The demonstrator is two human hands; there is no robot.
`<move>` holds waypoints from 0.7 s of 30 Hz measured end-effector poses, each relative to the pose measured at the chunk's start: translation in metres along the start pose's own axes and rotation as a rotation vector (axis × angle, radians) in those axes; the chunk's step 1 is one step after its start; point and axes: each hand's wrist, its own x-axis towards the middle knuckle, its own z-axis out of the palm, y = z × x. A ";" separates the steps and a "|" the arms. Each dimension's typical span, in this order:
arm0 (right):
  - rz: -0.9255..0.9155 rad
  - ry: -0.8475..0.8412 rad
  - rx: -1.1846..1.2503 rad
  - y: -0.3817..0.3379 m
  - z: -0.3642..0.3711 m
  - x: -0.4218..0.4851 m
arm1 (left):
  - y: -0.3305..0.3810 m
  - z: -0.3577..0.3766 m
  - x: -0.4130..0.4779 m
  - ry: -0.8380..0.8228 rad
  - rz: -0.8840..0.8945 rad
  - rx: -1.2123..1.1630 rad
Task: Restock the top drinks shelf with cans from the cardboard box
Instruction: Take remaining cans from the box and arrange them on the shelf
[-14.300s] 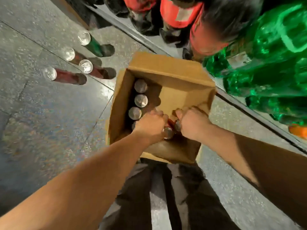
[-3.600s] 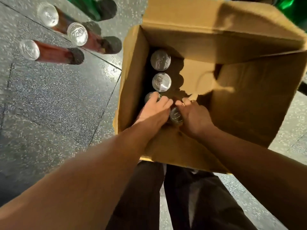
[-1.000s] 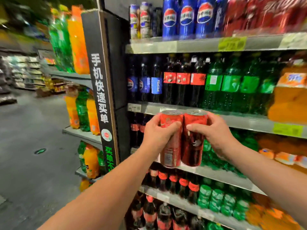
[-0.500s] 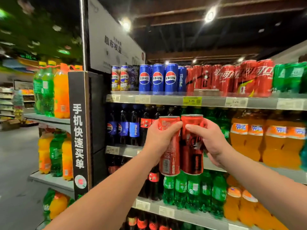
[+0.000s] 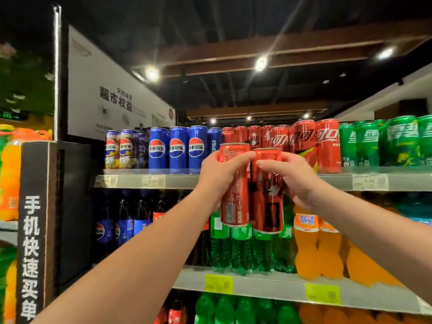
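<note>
- Cans in hand are two tall, slim red metal ones, the left red can (image 5: 235, 206) and the right red can (image 5: 266, 206). They are upright and touching side by side, raised in front of the lip of the grey metal top shelf (image 5: 177, 181).
- Far left, a black pillar with white Chinese lettering (image 5: 31, 230) stands just beside orange plastic bottles (image 5: 9, 178).
- Blue cola cans (image 5: 178, 148) stand in a row on the left part of the top shelf.
- The left hand (image 5: 217, 181) grips the left red can, fingers curled round its upper half.
- The right hand (image 5: 292, 176) grips the right red can near its top; this can sits slightly lower.
- Right of the hands, shelved red cans (image 5: 326, 146) stand packed together, then green cans (image 5: 397, 141).
- Green plastic bottles (image 5: 240, 251) fill the shelf below.
</note>
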 end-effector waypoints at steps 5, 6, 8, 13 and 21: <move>-0.048 -0.011 -0.023 -0.021 -0.032 0.056 | 0.012 0.036 0.059 0.028 0.050 -0.070; -0.062 0.004 -0.043 -0.023 -0.037 0.069 | 0.013 0.042 0.070 0.033 0.065 -0.073; -0.089 0.051 -0.092 -0.025 -0.045 0.093 | 0.016 0.053 0.091 0.031 0.087 -0.071; -0.143 0.200 -0.148 -0.023 -0.051 0.134 | 0.010 0.067 0.135 0.034 0.125 0.018; -0.140 0.321 -0.165 -0.013 -0.055 0.163 | -0.006 0.081 0.185 -0.001 0.127 0.040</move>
